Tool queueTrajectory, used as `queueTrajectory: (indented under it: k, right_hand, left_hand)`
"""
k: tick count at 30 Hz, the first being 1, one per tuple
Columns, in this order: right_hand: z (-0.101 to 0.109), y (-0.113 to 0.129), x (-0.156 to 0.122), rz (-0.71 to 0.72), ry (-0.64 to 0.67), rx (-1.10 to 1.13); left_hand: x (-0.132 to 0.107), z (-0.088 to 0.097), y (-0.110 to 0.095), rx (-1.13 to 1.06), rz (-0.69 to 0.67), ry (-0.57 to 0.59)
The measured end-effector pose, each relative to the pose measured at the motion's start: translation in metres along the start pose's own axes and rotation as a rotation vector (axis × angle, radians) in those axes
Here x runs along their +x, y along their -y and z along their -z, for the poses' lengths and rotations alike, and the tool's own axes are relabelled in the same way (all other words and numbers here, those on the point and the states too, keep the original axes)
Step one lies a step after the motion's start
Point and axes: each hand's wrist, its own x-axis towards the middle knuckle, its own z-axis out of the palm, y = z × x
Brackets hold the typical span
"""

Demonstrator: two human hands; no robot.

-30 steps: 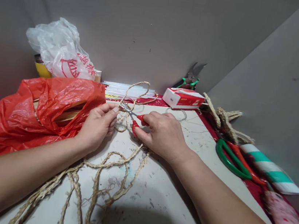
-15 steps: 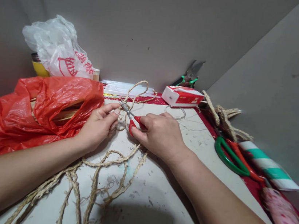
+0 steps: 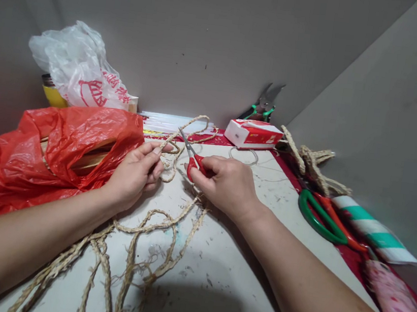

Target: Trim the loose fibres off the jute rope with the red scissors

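Note:
My left hand (image 3: pixel 135 174) is closed, pinching a strand of braided straw rope (image 3: pixel 153 223) near the middle of the white table (image 3: pixel 224 270). My right hand (image 3: pixel 228 184) grips small red-handled scissors (image 3: pixel 192 156), whose blades point up and away, just right of the pinched strand. The rope loops toward the back wall and trails in several strands toward me between my forearms.
A red plastic bag (image 3: pixel 58 157) lies at left, with a white printed bag (image 3: pixel 77 69) behind it. A red and white box (image 3: pixel 253 134) and green-handled pliers (image 3: pixel 263 107) stand at the back. Large green-handled scissors (image 3: pixel 319 216), rope bundles (image 3: pixel 315 165) and a striped roll (image 3: pixel 375 234) lie at right.
My right hand has swung the scissors so the blades, which pointed left at the rope by my left fingers, now tilt upward and away. My left hand keeps its pinch on the rope.

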Motion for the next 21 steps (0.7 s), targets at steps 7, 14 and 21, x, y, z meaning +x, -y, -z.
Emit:
queueTrajectory:
  k: [7,14,21]
  right_hand:
    - [-0.0004,0.0024,0.0007,0.073,0.069,-0.024]
    - [-0.0002,0.0033,0.0008,0.097,0.09,-0.147]
    - [-0.0003,0.0017,0.0022,0.047,0.149,-0.161]
  left_hand:
    - [0.001,0.0009,-0.0003,-0.018,0.029,0.012]
    - [0.0,0.0001,-0.0023,-0.011,0.072,0.017]
    - [0.0001,0.0005,-0.0033,-0.02,0.104,0.042]
